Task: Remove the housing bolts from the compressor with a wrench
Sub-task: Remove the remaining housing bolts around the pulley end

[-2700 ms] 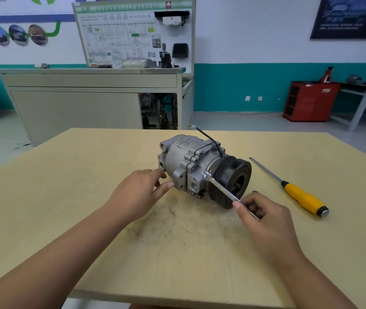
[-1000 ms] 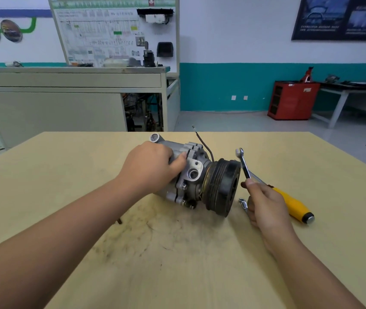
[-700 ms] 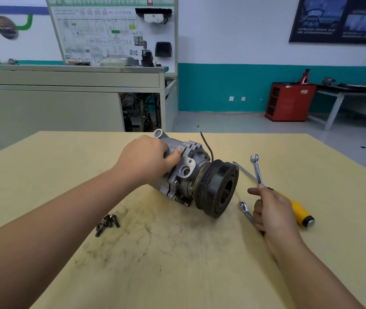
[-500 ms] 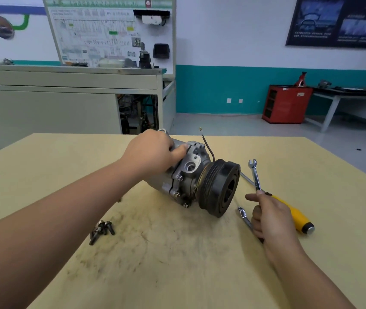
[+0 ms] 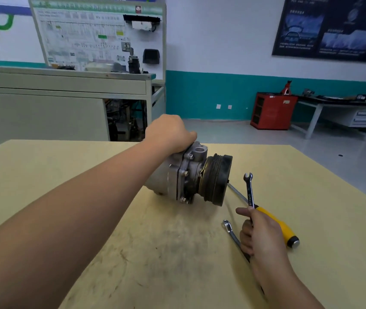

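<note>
The silver compressor (image 5: 178,175) with its black pulley (image 5: 216,179) lies on its side in the middle of the wooden table (image 5: 88,186), pulley to the right. Several housing bolts (image 5: 186,172) show along the flange facing me. My left hand (image 5: 169,136) grips the top of the housing from behind. My right hand (image 5: 261,236) is to the right of the pulley and holds a small open-end wrench (image 5: 249,190) upright, its jaw off the compressor. A second wrench (image 5: 231,231) lies on the table against that hand.
A yellow-handled screwdriver (image 5: 275,224) lies on the table behind my right hand, its shaft running toward the pulley. Beyond the table stand a grey cabinet (image 5: 61,103) with a training board and a red tool cart (image 5: 272,111).
My left hand has rolled the compressor, so a different side of the flange faces me and the black wire is out of sight. The loose bolts at the left are now hidden behind my arm.
</note>
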A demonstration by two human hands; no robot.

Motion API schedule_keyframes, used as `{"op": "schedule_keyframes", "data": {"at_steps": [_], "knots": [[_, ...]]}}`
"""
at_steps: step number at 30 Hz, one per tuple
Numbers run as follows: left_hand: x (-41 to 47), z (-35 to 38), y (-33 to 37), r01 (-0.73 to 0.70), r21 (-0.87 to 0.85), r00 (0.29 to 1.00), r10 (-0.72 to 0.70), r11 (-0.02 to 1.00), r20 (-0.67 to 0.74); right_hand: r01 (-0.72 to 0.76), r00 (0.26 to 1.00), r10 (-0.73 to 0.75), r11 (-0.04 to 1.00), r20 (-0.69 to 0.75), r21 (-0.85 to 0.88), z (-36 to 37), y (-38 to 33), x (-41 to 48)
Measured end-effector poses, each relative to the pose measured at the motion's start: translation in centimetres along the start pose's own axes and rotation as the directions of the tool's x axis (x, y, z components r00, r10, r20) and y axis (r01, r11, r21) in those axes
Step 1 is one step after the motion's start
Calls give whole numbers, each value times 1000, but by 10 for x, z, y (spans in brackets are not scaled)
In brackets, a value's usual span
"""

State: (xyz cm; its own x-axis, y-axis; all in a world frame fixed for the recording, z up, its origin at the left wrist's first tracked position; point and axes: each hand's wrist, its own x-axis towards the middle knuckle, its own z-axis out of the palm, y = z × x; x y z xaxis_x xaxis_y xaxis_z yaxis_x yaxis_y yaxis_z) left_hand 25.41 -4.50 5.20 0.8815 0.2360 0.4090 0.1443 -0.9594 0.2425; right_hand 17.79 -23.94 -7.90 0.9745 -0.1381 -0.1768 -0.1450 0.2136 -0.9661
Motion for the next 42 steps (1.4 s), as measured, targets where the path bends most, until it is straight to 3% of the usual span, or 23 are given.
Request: {"op": "schedule_keyframes", "data": {"at_steps": [10,14,20,26,31,35,42], "knots": [[34,15,9,81,47,987,-87,996,135,-26,1000,25,998,-9,-56,4,-1,1],[33,25,9,98,93,992,-104,991,64,-34,999,34,998,9,-46,7,-1,2],[40,40,-3,158,-55,987,-158,986,6,-61,998,62,998,22,-21,9,-2,2],[51,51,-11,191,-113,971,-172,975,164,-83,996,83,997,36,5,8,-3,3],[56,50,-13,83,-122,970,-53,989,236,-31,1000,31,999,0,13,7,-3,3],[48,46,-8,-68,-143,951,108,987,289,26,998,-18,992,-60,120,6,-8,4],[18,26,20,-431,-199,758,473,880,449,40,996,-26,983,-81,177,-1,-6,1]]}}
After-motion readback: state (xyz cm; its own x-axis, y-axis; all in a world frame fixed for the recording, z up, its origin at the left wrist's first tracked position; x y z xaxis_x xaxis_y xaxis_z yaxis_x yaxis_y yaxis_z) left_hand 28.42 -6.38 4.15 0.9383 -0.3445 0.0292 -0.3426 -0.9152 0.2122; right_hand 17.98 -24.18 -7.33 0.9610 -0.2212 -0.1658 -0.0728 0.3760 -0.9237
